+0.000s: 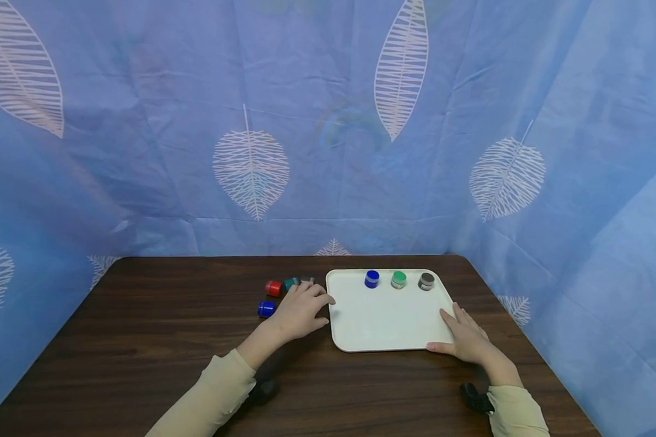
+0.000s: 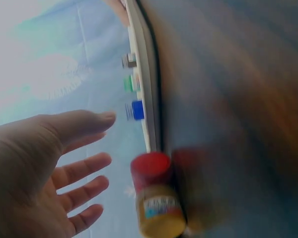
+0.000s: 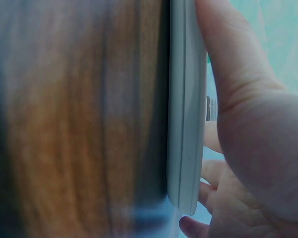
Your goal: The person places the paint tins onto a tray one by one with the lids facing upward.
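My left hand is over the table by the left rim of a white tray, its fingers loosely spread and nothing in its palm. Around it are small jars: a blue jar, a red jar, a teal jar and a greyish one partly covered by the fingers. The left wrist view also shows a yellow labelled jar below the fingertips. At the tray's near right corner rests my right hand, thumb along the front rim, fairly straight fingers at the right rim.
Along the tray's far side stand a jar with blue, a green-topped jar and a dark grey jar. The dark wooden table ends at a blue leaf-patterned cloth.
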